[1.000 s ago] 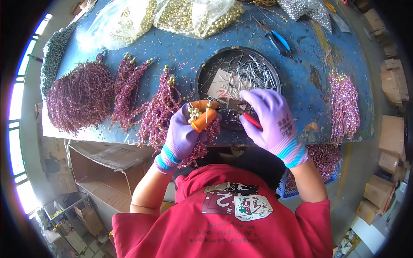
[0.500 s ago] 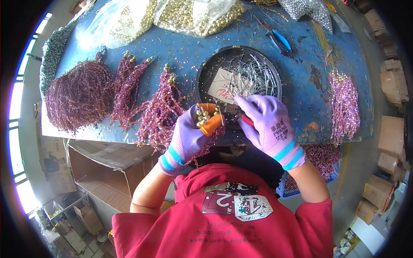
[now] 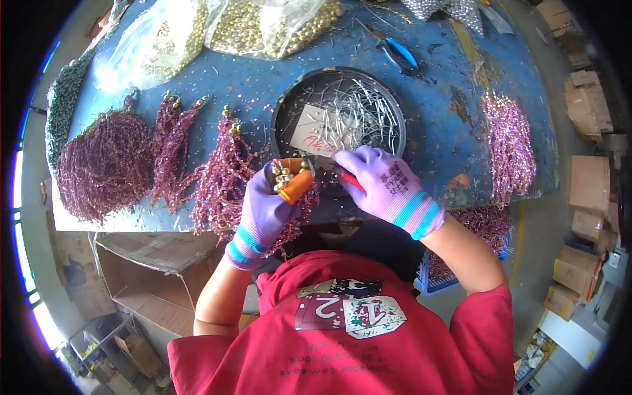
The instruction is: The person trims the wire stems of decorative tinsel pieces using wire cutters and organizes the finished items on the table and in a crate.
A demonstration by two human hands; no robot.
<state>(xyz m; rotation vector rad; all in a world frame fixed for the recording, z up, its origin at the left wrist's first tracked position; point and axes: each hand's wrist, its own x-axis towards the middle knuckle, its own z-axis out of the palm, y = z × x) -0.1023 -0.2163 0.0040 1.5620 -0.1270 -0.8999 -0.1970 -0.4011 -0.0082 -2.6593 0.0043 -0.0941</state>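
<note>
My left hand point(image 3: 263, 205), in a purple glove with orange covers on two fingertips, is closed around a bunch of gold beads point(image 3: 283, 176). Pink tinsel strands point(image 3: 307, 203) hang below that grip. My right hand point(image 3: 376, 176), also gloved in purple, holds red-handled pliers point(image 3: 351, 179), their jaws close beside the beads. Just beyond both hands lies a round black tray point(image 3: 403, 125) with many metal wires point(image 3: 365, 108) and a marked card point(image 3: 309, 129). A pink tinsel bunch with gold bead tops point(image 3: 220, 178) rests left of my left hand.
More pink tinsel bunches point(image 3: 105, 164) lie at the left, another point(image 3: 510, 148) at the right. Blue-handled pliers point(image 3: 399, 55) and bags of gold beads point(image 3: 273, 29) are farther back. A blue basket point(image 3: 431, 280) and a cardboard box point(image 3: 155, 276) stand below the table edge.
The whole view has shifted, so the table things appear farther left. The right hand's pliers have moved in closer to the beads in my left hand.
</note>
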